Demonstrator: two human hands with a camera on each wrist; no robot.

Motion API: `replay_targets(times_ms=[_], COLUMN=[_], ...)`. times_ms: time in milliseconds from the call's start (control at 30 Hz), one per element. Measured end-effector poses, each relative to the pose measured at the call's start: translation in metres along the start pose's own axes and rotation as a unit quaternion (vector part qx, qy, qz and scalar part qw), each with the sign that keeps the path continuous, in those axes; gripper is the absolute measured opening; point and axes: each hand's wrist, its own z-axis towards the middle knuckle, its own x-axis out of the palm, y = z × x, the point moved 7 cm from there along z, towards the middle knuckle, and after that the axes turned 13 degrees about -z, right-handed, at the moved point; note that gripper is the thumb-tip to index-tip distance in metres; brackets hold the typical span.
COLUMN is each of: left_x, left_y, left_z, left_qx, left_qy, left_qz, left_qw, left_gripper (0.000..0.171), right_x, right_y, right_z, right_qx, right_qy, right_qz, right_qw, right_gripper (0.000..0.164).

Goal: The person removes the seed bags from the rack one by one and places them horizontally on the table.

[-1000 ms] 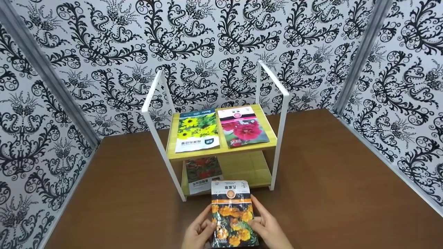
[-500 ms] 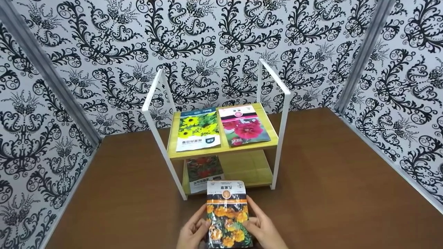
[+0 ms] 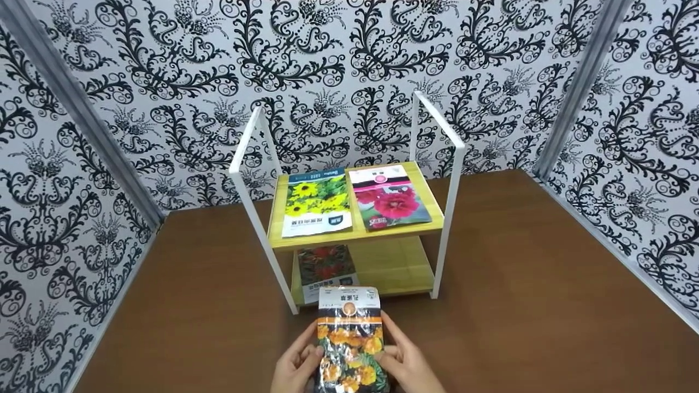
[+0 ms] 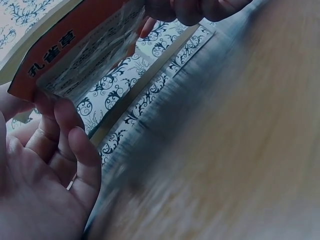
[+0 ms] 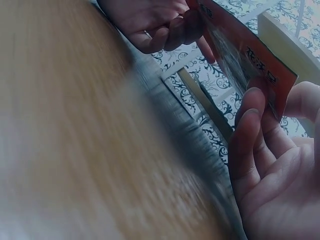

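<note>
A seed packet (image 3: 349,341) with orange marigolds on its front is held up before the shelf, over the table's near side. My left hand (image 3: 297,363) pinches its left edge, thumb in front and fingers behind. On the opposite edge my right hand (image 3: 408,363) grips it the same way. Both wrist views show the packet's orange-red back (image 4: 75,50), with fingertips curled against it. In the right wrist view the right hand (image 5: 280,160) holds one end of the packet, and the left hand shows beyond.
A two-tier shelf (image 3: 355,239) with white metal frames stands on the brown table (image 3: 524,284). Its upper board carries a yellow-flower packet (image 3: 318,204) and a pink-flower packet (image 3: 390,199). A red-flower packet (image 3: 327,267) lies below, at left. Patterned walls (image 3: 349,60) enclose the table.
Both hands and the marigold packet have shifted slightly left in the head view, while the shelf appears a little further right. The grip on the packet stays the same.
</note>
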Motion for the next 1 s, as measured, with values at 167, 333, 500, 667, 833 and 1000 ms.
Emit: replay_targets(times_ms=[167, 333, 500, 667, 833, 1000], left_x=[-0.007, -0.012, -0.017, -0.021, -0.025, -0.031], left_y=[-0.002, -0.007, -0.010, -0.012, -0.013, -0.011], left_z=[0.001, 0.000, -0.001, -0.001, -0.003, -0.003], left_qx=[0.003, 0.030, 0.040, 0.054, 0.062, 0.042], left_qy=[-0.029, -0.040, -0.058, -0.082, -0.101, -0.111], left_qz=[-0.001, -0.009, -0.018, -0.016, 0.006, -0.001], left_qw=[0.9996, 0.9987, 0.9974, 0.9950, 0.9929, 0.9929], left_gripper=[0.063, 0.058, 0.057, 0.052, 0.048, 0.051], right_x=[0.007, 0.012, 0.018, 0.021, 0.023, 0.028], right_y=[0.000, -0.001, -0.002, -0.002, -0.004, -0.005], right_z=[0.001, 0.004, 0.008, 0.012, 0.013, 0.015], right_qx=[-0.005, -0.006, -0.005, -0.005, 0.005, 0.002], right_qy=[0.010, 0.003, 0.002, 0.003, 0.010, 0.015], right_qz=[0.012, -0.004, -0.006, -0.026, -0.027, -0.019], right_qw=[1.000, 1.000, 1.000, 1.000, 1.000, 1.000], right_gripper=[0.076, 0.078, 0.077, 0.077, 0.077, 0.077])
